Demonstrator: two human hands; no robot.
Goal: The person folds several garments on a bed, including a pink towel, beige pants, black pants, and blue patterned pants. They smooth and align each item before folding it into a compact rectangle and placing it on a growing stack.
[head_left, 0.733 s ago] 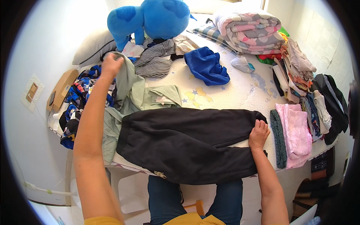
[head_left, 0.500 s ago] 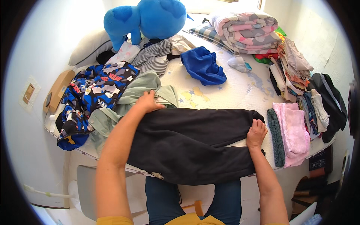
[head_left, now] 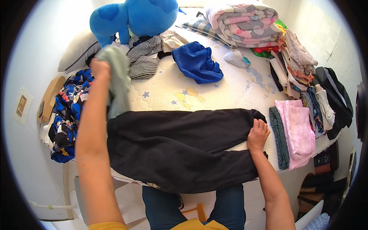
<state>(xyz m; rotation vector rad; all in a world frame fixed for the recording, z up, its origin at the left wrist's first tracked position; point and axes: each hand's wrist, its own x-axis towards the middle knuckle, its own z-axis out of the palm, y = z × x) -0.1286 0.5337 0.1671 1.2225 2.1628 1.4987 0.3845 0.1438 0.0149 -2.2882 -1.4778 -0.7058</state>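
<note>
Black trousers point(head_left: 176, 134) lie spread sideways along the near edge of the bed, waistband at left and legs toward the right. My right hand point(head_left: 258, 135) is closed on the upper leg's end. At the left, my left hand point(head_left: 100, 68) grips a pale green garment point(head_left: 119, 82) and holds it up; it hangs down beside the waistband, smeared by motion. Left of that arm lies a blue, black and white patterned garment point(head_left: 69, 103), partly hidden by the forearm.
A crumpled blue cloth point(head_left: 197, 63) and a small white sock-like piece point(head_left: 237, 58) lie mid-bed. Striped clothing point(head_left: 145, 57) sits below a blue plush toy point(head_left: 151, 19). Folded pink clothing point(head_left: 295, 134), a dark green folded piece point(head_left: 279, 138) and a rolled quilt point(head_left: 241, 25) are at right.
My left hand has lifted the pale green garment off the bed and swung it up and left. The right hand stays on the trouser leg. The view has shifted slightly.
</note>
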